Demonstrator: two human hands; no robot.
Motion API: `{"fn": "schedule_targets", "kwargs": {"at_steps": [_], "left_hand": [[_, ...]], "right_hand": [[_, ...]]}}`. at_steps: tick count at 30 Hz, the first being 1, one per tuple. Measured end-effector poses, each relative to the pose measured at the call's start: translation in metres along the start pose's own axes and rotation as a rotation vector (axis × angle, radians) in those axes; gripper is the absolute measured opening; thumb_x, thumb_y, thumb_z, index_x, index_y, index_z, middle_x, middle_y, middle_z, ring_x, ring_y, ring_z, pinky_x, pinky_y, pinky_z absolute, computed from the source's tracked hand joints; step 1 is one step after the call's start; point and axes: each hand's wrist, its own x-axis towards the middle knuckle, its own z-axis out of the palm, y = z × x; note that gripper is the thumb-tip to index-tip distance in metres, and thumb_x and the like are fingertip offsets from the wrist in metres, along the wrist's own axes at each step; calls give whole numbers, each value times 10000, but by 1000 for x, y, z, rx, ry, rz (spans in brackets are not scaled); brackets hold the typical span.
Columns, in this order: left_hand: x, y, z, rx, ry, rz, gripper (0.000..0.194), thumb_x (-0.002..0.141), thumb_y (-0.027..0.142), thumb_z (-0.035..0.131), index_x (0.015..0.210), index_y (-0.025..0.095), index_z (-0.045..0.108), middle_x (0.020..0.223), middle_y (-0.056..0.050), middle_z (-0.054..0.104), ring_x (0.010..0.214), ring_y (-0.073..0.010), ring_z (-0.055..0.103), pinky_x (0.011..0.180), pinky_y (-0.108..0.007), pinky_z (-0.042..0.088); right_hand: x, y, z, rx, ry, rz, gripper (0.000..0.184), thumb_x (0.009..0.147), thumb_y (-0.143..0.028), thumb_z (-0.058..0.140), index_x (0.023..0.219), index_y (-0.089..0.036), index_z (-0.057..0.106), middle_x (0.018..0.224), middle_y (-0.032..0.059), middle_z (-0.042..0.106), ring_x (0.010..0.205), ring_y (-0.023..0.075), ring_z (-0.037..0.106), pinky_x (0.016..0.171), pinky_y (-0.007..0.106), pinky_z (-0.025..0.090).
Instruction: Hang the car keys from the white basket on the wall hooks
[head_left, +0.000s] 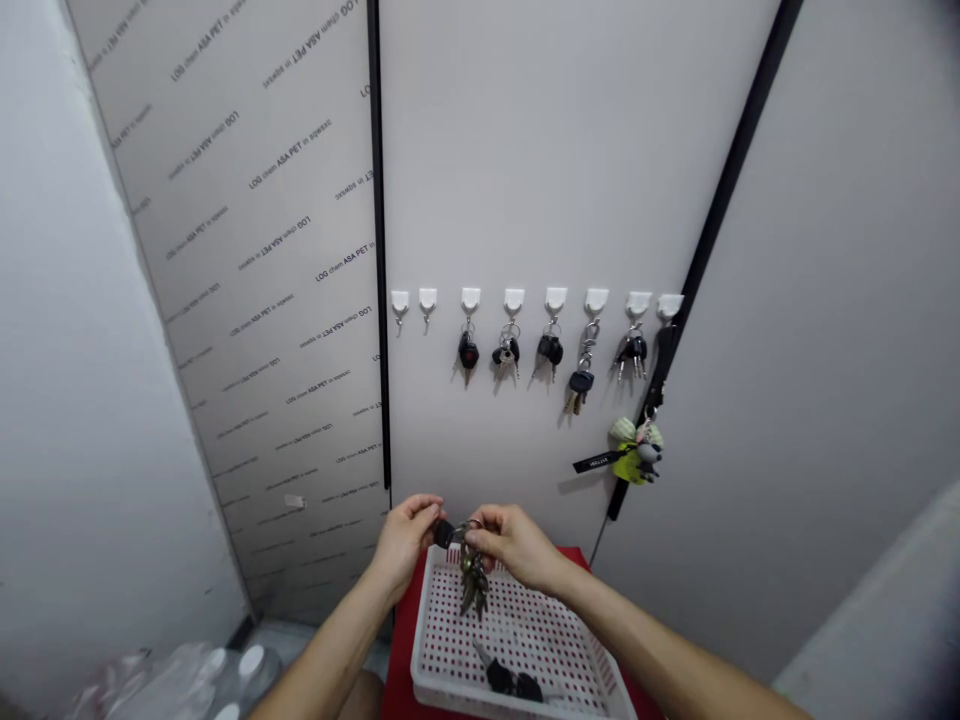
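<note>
Over the far edge of a white basket, my left hand pinches a black-headed key. My right hand grips the ring of a bunch of keys, which dangles over the basket. The black key and the bunch appear joined at the ring, close to both hands' fingertips. Lower in the basket lie more black-headed keys, touching neither hand.
White hooks run in a row along the pale panel. Several hold key sets; the two leftmost hold none. A plush charm hangs far right. Under the basket is a red surface. Plastic bottles stand lower left.
</note>
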Motion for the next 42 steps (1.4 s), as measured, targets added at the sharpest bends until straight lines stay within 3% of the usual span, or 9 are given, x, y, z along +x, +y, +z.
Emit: {"fn": "schedule_targets", "kwargs": {"at_steps": [5, 9, 13, 20, 25, 32, 37, 39, 42], "left_hand": [[-11, 8, 8, 411, -135, 275, 289, 580, 279, 518, 845, 165, 530, 912, -41, 529, 880, -156, 440, 803, -269, 298], [-5, 17, 19, 391, -250, 327, 311, 629, 295, 474, 906, 155, 496, 873, -40, 547, 812, -145, 470, 744, -254, 339], [23, 47, 23, 250, -162, 376, 226, 637, 278, 461, 793, 126, 522, 714, -23, 566, 667, -109, 491, 634, -210, 365], [68, 141, 31, 99, -17, 479, 125, 618, 233, 468, 641, 117, 509, 470, 34, 491, 421, -48, 430, 437, -160, 326], [95, 176, 40, 65, 54, 482, 104, 645, 182, 427, 579, 117, 476, 422, 41, 460, 367, -38, 412, 422, -169, 338], [106, 159, 33, 121, 76, 396, 95, 599, 203, 495, 576, 111, 497, 436, 30, 480, 383, -53, 436, 424, -181, 343], [87, 130, 19, 189, 105, 298, 164, 592, 200, 493, 742, 134, 491, 551, 30, 504, 434, -55, 462, 432, -178, 340], [74, 105, 12, 248, 94, 249, 207, 608, 200, 466, 807, 144, 475, 603, 19, 515, 471, -61, 477, 451, -182, 346], [45, 50, 2, 433, -13, 210, 193, 607, 205, 455, 784, 141, 502, 610, 7, 525, 518, -75, 481, 498, -197, 357]], "right_hand": [[8, -11, -4, -46, 53, -59, 155, 642, -252, 420, 567, -129, 478, 388, -58, 419, 362, 49, 391, 400, 176, 320], [23, -36, -7, -51, 162, -163, 145, 628, -235, 446, 571, -120, 513, 453, -40, 466, 401, 46, 411, 412, 171, 342], [47, -74, -16, 49, 232, -211, 106, 634, -199, 444, 579, -123, 493, 416, -54, 444, 368, 45, 417, 409, 184, 390], [104, -157, -29, 163, 410, -369, 56, 641, -85, 426, 642, -141, 431, 447, -54, 449, 385, 49, 461, 414, 196, 440], [135, -184, -31, 80, 544, -392, 120, 652, -45, 386, 702, -144, 432, 469, -51, 439, 377, 53, 470, 404, 197, 439], [148, -166, -32, -252, 615, -384, 185, 653, -73, 376, 792, -137, 480, 575, -5, 525, 481, 73, 516, 517, 211, 438], [105, -136, -28, -492, 624, -576, 258, 623, -138, 423, 871, -140, 496, 848, 34, 533, 642, 72, 507, 658, 219, 391], [78, -109, -26, -558, 490, -547, 258, 625, -157, 424, 868, -145, 509, 854, 29, 533, 630, 67, 491, 645, 209, 380], [37, -50, -26, -646, 33, -322, 238, 601, -185, 461, 821, -152, 544, 737, 10, 559, 577, 70, 473, 565, 188, 368]]}}
